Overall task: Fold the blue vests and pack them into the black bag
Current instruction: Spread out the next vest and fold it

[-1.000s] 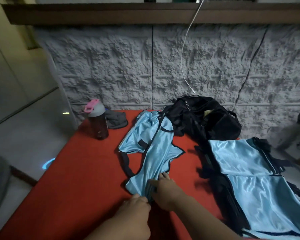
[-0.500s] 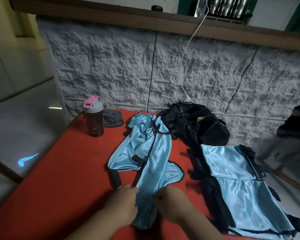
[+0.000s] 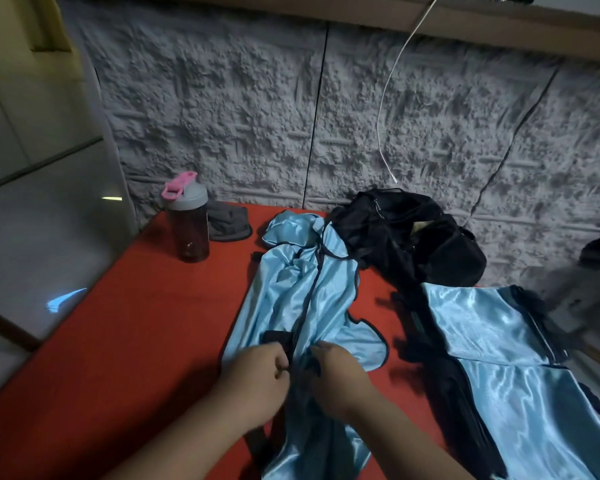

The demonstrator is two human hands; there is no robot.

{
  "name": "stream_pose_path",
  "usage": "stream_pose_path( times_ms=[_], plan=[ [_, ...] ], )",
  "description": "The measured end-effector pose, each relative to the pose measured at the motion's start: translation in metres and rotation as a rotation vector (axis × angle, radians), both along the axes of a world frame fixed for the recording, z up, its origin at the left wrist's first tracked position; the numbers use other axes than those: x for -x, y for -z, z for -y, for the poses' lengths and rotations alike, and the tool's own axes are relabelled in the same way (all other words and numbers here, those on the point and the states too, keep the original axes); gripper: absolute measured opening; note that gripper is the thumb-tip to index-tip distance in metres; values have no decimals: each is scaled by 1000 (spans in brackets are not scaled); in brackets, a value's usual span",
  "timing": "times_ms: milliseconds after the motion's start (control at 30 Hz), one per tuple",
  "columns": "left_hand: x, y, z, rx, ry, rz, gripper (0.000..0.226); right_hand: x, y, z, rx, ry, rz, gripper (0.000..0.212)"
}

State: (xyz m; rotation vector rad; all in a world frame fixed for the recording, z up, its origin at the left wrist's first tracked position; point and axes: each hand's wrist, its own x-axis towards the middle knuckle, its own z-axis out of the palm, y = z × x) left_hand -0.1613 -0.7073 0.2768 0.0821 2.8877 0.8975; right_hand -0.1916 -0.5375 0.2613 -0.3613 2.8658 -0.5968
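Note:
A shiny light-blue vest (image 3: 302, 299) with black trim lies stretched along the middle of the red table (image 3: 136, 341), its far end bunched beside the black bag (image 3: 413, 244). My left hand (image 3: 253, 379) and my right hand (image 3: 340, 375) sit close together on its middle, both pinching the fabric and a black strap. The vest's near end hangs over the table's front edge below my wrists. A second blue vest (image 3: 492, 344) lies flat at the right on top of dark vests. The bag stands open at the back.
A dark bottle (image 3: 187, 223) with a grey lid and pink cap stands at the back left, next to a grey cloth (image 3: 227, 225). A white cable (image 3: 392, 98) hangs down the rough grey wall behind the bag. The floor lies past the table's left edge.
The vest has slid toward me, so its near end now hangs past the table's front edge. Both hands have shifted from the hem to the vest's middle.

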Motion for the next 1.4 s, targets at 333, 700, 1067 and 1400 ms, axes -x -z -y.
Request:
stream_pose_path(
  times_ms=[333,700,1067,1400],
  plan=[
    [-1,5,20,508,12,81,45,-28,-8,-4,10,19,-25,34],
    [5,-10,30,431,-80,63,43,-9,-10,-7,28,262,-123,38],
    [37,12,21,39,-132,223,32,-1,-2,28,-5,-107,13,14],
    [44,7,34,-200,-173,0,51,-5,-19,26,186,-215,102,29]
  ],
)
